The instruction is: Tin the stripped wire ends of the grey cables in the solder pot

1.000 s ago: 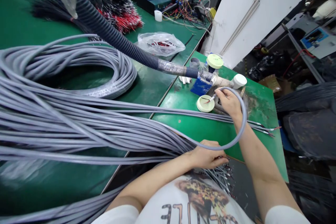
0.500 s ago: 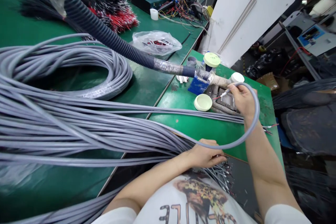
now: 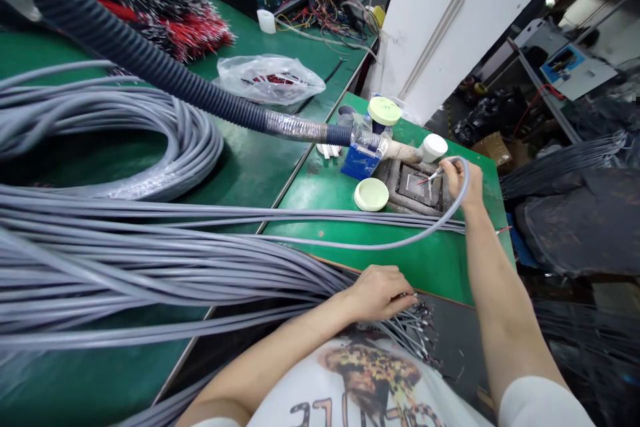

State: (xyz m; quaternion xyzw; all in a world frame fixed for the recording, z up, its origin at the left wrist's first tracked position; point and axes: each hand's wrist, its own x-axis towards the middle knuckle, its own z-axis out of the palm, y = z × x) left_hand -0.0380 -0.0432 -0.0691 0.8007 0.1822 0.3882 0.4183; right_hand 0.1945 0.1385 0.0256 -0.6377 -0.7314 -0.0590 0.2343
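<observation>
My right hand (image 3: 465,181) pinches a grey cable (image 3: 425,237) close to its stripped end, and the cable loops back toward the left. Thin red and white wire ends (image 3: 431,179) poke out of it over the shiny square surface of what looks like a solder pot (image 3: 420,195); whether they touch it I cannot tell. My left hand (image 3: 383,292) lies at the table's front edge over the thick bundle of grey cables (image 3: 240,273), its fingers curled in. What those fingers hold is hidden. Stripped cable ends (image 3: 417,327) hang below it.
A ribbed dark hose (image 3: 200,93) crosses above the table to a nozzle beside the pot. Around it stand an open pale jar lid (image 3: 371,195), a jar with a yellow-green lid (image 3: 384,111) and a white round container (image 3: 434,147). Coiled cable (image 3: 195,147) lies left.
My right hand has brought the wire ends over the pot's square surface, which now shows bright. The cable loop has flattened and moved forward. My left hand stays over the bundle.
</observation>
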